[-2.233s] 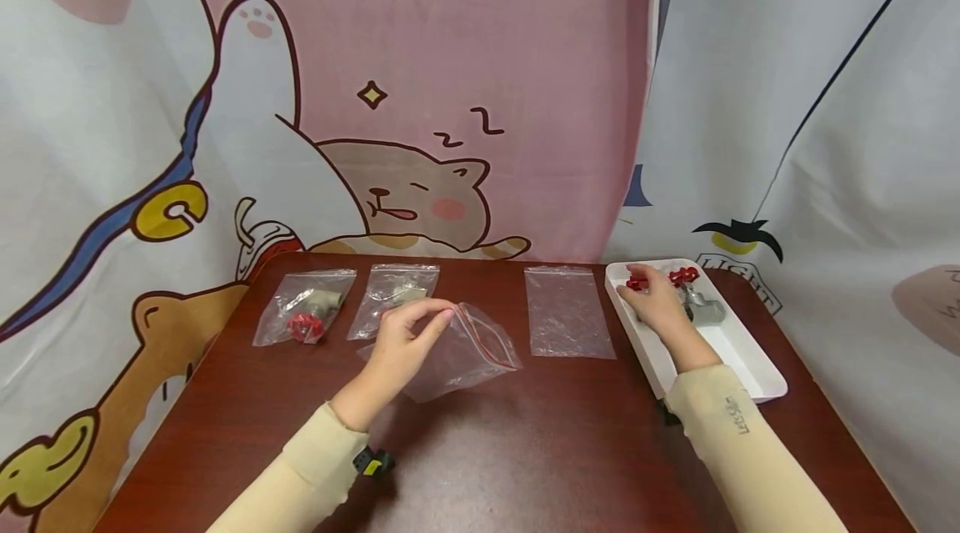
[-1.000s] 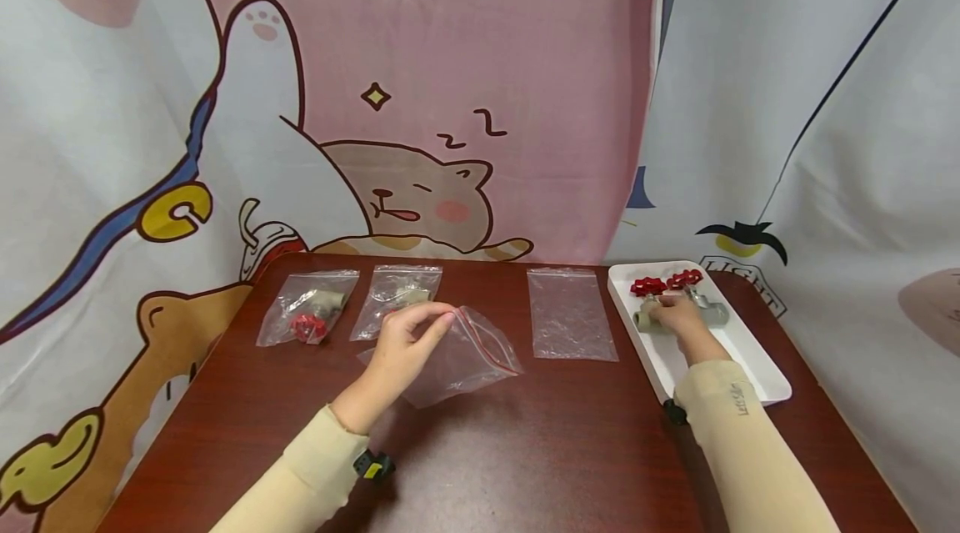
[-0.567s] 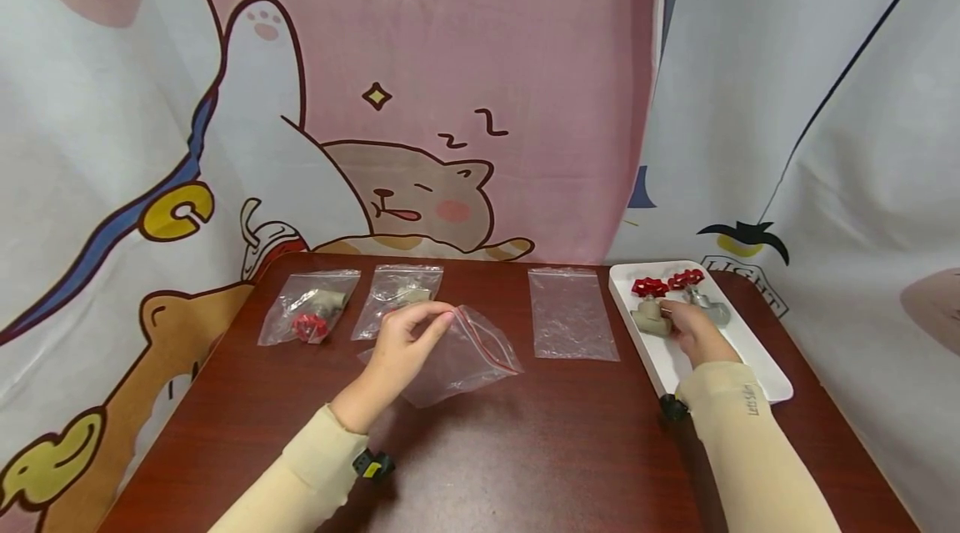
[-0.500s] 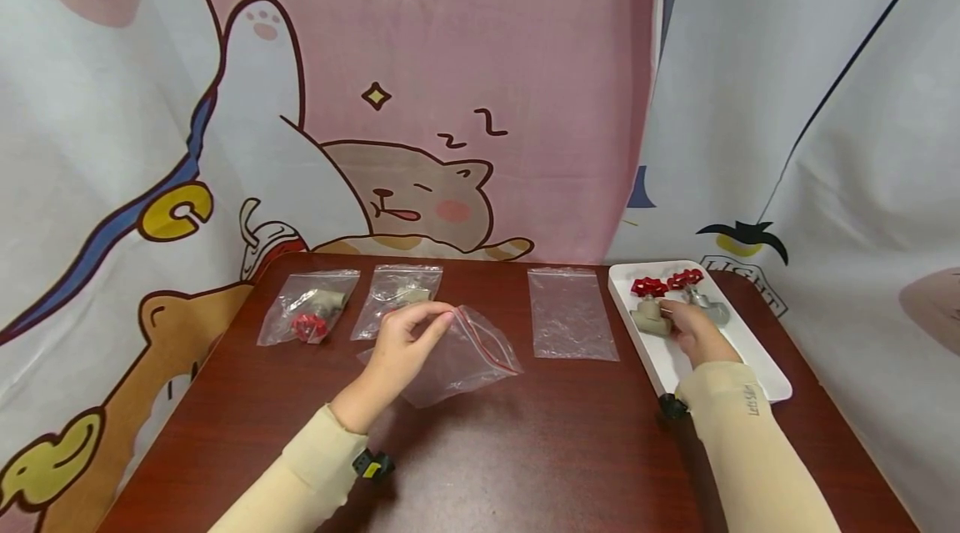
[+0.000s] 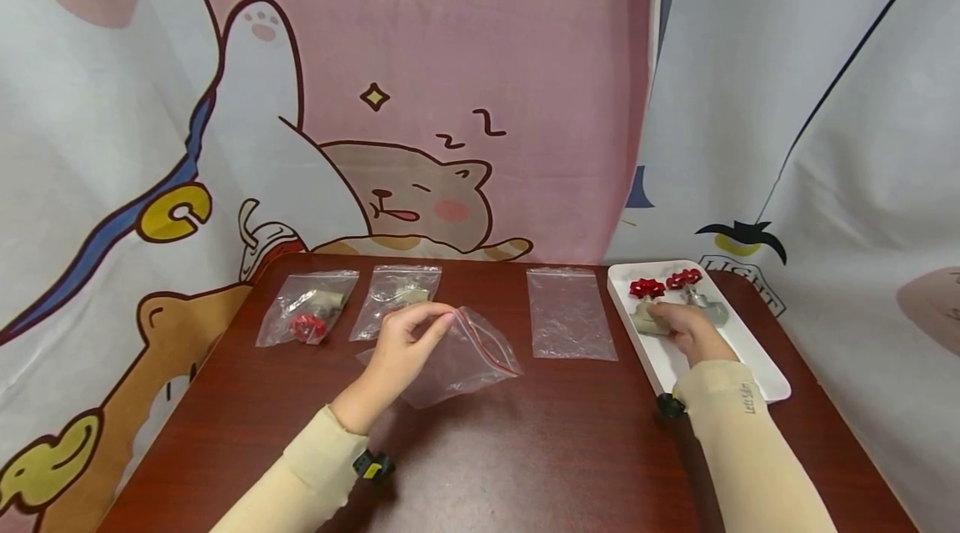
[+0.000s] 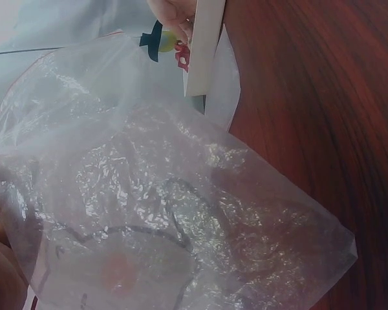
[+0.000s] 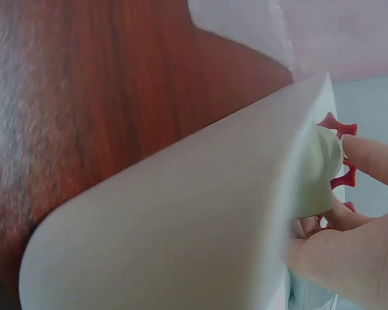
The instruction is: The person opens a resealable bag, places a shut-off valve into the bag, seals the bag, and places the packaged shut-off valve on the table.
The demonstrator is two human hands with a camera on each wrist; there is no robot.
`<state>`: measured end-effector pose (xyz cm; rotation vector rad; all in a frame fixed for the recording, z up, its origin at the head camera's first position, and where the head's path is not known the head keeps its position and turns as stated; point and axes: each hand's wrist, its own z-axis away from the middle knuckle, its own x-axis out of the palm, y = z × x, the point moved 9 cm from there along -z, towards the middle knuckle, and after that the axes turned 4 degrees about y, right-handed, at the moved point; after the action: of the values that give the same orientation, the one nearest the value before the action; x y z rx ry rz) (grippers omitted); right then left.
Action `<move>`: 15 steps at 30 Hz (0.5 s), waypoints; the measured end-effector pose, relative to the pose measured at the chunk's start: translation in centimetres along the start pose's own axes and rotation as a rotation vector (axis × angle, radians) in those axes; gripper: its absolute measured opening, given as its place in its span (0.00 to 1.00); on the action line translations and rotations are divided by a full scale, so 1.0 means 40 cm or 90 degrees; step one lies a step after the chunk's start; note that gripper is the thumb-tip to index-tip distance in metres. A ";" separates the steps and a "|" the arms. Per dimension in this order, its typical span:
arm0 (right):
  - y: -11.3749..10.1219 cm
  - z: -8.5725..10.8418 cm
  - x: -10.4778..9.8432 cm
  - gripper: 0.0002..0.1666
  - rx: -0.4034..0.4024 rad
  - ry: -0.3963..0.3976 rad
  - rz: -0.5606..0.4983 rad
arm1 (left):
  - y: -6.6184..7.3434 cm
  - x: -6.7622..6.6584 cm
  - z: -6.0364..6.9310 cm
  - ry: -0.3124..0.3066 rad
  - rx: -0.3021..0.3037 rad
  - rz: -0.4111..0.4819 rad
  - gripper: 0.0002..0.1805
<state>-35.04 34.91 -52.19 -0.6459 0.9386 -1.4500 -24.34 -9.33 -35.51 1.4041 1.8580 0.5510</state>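
Note:
My left hand (image 5: 397, 358) pinches the top edge of a clear zip-lock bag (image 5: 457, 366) with a red seal line, held above the table with its mouth parted. In the left wrist view the bag (image 6: 181, 213) fills much of the picture. Inside the white tray (image 5: 738, 349), my right hand (image 5: 693, 329) grips the beige body of a gate valve (image 5: 648, 320) with a red handwheel. In the right wrist view, thumb and fingers lie around the valve body (image 7: 317, 171), partly behind the tray wall. A second valve (image 5: 712, 309), grey with a red handwheel, lies beside it.
Two zip-lock bags lie at the back left: one bag (image 5: 309, 308) holds a valve with a red handwheel, the other bag (image 5: 395, 299) a beige piece. A flat clear bag (image 5: 572, 314) lies left of the tray. A printed curtain (image 5: 525, 99) hangs behind the brown table (image 5: 540, 450).
My right hand has moved from the red handwheels at the tray's back down to the beige valve body and now grips it. The left hand and its bag have stayed put.

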 end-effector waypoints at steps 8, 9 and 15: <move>0.021 -0.002 -0.013 0.50 0.042 0.040 0.067 | 0.064 -0.009 -0.008 0.004 -0.007 -0.009 0.05; 0.022 0.000 -0.014 0.51 0.044 0.043 0.078 | 0.074 -0.011 -0.009 0.003 -0.008 -0.009 0.04; 0.009 -0.032 -0.025 0.45 -0.019 0.032 0.078 | 0.090 -0.016 -0.013 0.006 -0.006 -0.016 0.04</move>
<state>-35.80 36.11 -53.00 -0.5654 1.0236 -1.3509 -22.37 -8.76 -32.44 1.3730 1.8751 0.5548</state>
